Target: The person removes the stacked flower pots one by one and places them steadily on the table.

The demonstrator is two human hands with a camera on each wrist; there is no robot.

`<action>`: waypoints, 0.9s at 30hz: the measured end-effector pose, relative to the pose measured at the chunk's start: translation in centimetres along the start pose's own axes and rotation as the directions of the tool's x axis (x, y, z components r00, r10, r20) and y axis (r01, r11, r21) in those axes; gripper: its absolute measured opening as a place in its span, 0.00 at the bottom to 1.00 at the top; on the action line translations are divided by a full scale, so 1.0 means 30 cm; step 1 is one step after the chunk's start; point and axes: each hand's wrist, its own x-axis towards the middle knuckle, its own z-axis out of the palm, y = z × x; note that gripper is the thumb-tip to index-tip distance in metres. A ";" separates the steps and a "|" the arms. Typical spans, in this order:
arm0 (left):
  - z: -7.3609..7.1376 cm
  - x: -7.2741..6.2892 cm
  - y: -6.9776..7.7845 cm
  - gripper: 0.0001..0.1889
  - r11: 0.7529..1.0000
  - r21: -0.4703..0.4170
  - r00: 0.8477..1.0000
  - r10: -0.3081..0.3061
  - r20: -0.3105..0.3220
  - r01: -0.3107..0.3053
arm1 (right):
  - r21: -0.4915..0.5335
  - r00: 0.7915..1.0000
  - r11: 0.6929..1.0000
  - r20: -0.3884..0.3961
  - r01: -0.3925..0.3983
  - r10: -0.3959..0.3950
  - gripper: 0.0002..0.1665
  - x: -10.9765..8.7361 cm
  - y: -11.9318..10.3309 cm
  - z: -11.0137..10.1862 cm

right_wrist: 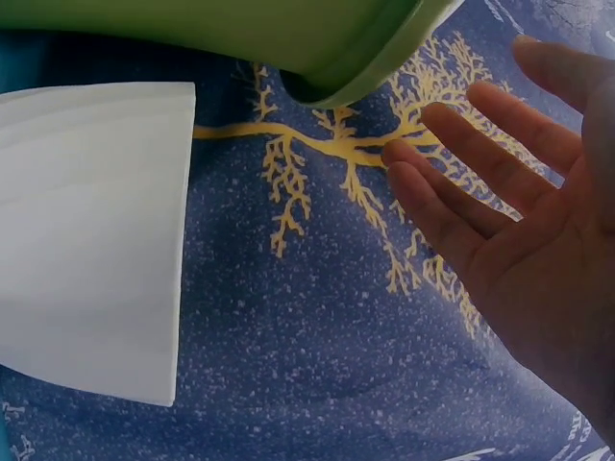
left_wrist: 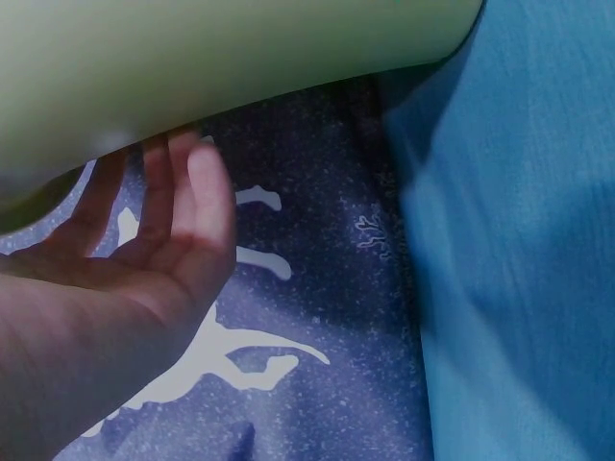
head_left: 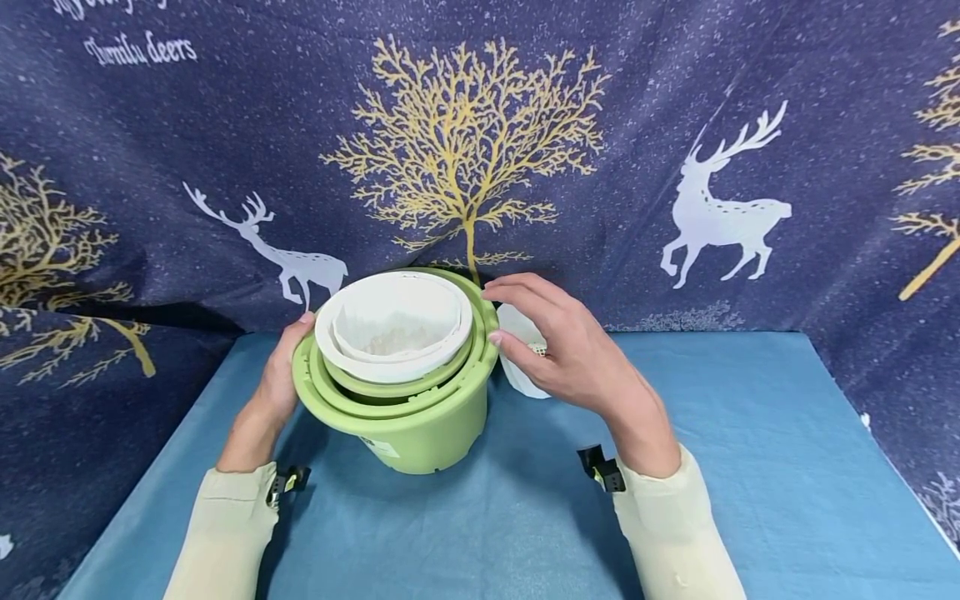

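A large green plant pot (head_left: 431,437), with a pale label on its front, stands slightly tilted toward me. Nested inside it are smaller green pots (head_left: 375,388) and, on top, a round white pot (head_left: 330,354) with another white pot (head_left: 397,317) inside. My left hand (head_left: 276,375) holds the big pot's left rim, thumb at the edge and fingers under the rim against its wall (left_wrist: 192,67). Beside the right rim my right hand (head_left: 566,346) is spread; in the right wrist view its fingers are apart from the green rim (right_wrist: 384,58).
Behind my right hand, a white pot (head_left: 517,377) with a holed base lies on the blue tablecloth (head_left: 750,450). A dark blue cloth (head_left: 637,67) printed with deer and gold trees hangs right behind the pots, along the table's back edge.
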 end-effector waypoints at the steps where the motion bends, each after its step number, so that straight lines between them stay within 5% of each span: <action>1: 0.001 0.000 0.000 0.25 1.000 -0.002 1.000 0.002 0.000 -0.002 | -0.001 1.000 1.000 0.001 0.001 -0.001 0.23 0.001 -0.001 0.002; 27: 0.002 0.005 -0.006 0.26 1.000 -0.007 1.000 0.030 0.006 -0.030 | -0.045 0.996 0.998 0.082 0.046 -0.043 0.22 0.030 -0.030 0.088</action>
